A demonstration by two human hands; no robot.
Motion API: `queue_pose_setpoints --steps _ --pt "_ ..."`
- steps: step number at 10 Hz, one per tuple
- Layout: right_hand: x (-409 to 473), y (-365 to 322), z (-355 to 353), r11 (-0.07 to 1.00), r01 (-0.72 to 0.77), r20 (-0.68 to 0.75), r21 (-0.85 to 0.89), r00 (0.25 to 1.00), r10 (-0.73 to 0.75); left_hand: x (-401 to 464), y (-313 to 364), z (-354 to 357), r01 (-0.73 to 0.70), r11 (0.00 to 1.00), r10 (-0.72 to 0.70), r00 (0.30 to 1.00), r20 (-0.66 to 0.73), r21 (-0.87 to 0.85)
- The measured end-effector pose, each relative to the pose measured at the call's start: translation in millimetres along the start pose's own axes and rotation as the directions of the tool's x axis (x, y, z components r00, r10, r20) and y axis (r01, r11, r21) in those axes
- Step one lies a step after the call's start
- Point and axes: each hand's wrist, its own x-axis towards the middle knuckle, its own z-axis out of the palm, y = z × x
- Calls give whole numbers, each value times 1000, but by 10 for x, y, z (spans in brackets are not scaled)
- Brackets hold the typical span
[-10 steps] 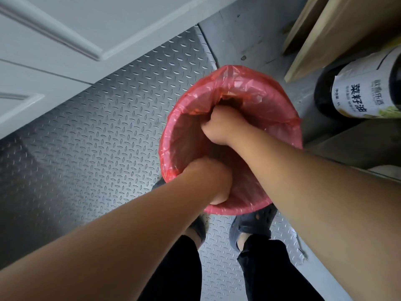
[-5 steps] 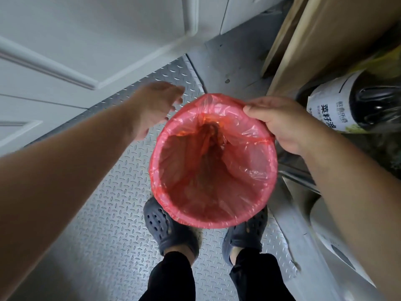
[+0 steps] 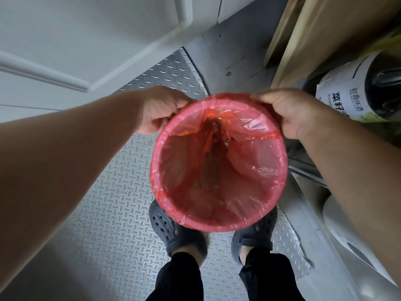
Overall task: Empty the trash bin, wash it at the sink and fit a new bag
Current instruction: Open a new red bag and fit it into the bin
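A round trash bin [image 3: 217, 224] is held above the floor, lined with a thin red plastic bag [image 3: 256, 153] whose edge is folded over the rim. The bag's inside hangs in loose folds down the far wall. My left hand [image 3: 160, 111] grips the rim at the far left, fingers curled over the bag edge. My right hand [image 3: 290, 111] grips the rim at the far right, thumb on top of the plastic. The bin's bottom is hidden by the bag.
Below are my two dark clogs [image 3: 173, 231] on a metal tread-plate floor [image 3: 104, 213]. A white panelled door [image 3: 86, 40] stands at the far left. A large oil bottle [image 3: 358, 90] and wooden boards [image 3: 314, 35] sit to the right, with a white appliance [image 3: 351, 235] lower right.
Both hands came out of the bag's inside. The right hand took the rim first; the left, which hovered open beside the bin, now grips the rim too.
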Motion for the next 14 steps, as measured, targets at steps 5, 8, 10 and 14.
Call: queue_pose_setpoints --steps 5,8,10,14 --pt "-257 879 -426 962 63 43 265 996 -78 -370 -874 -231 85 955 -72 996 56 -282" --pt "-74 950 -311 845 -62 -45 532 994 102 -247 -931 -85 97 791 -91 995 41 -604" --pt "-120 1028 -375 915 -188 72 356 982 174 -211 -864 -4 149 774 -120 989 89 -616" --pt "-572 1567 -362 874 -91 42 478 996 81 -396 -1434 173 52 575 -204 976 -81 -816"
